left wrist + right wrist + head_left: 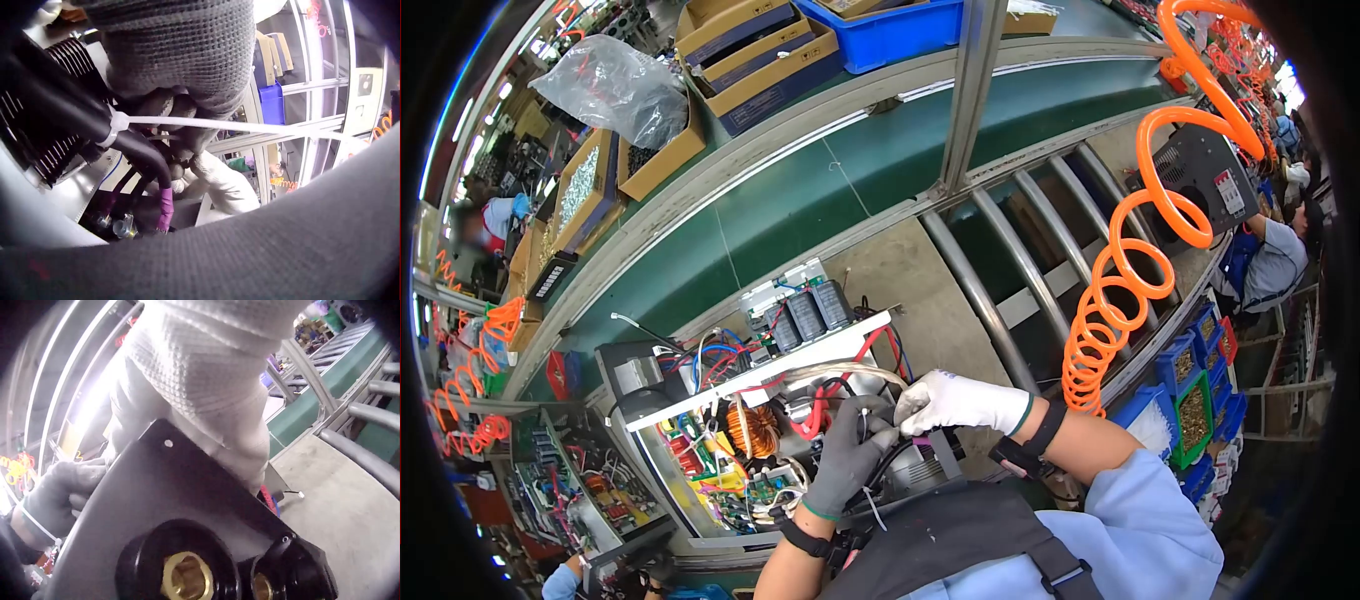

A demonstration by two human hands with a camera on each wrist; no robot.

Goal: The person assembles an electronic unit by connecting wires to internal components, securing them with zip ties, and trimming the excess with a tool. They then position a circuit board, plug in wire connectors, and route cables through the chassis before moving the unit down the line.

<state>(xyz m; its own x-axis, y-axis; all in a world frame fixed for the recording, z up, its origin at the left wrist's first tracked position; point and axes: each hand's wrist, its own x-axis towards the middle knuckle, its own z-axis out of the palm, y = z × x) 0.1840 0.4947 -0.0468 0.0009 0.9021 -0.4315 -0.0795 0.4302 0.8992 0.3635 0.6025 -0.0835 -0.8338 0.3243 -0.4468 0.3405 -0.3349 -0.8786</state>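
My left hand [850, 462], in a grey glove, bends its fingers over the black cables of an opened electrical unit and pinches a thin white cable tie. In the left wrist view a looped cable tie [187, 122] circles a thick black cable [147, 156], its long tail sticking out. Purple sleeving [165, 209] covers that cable's end. My right hand [970, 402], in a white glove, curls its fingers beside the left fingertips; I cannot tell what it holds. In the right wrist view a black panel [150, 487] with brass sockets hides its fingertips.
The unit holds a copper coil [752, 430], capacitors [808, 312] and coloured wires. An orange coiled hose [1100, 340] hangs at right, near steel rollers [1020, 270]. Beyond the green conveyor [790, 190] stand cardboard boxes [765, 75] and a blue bin [900, 38].
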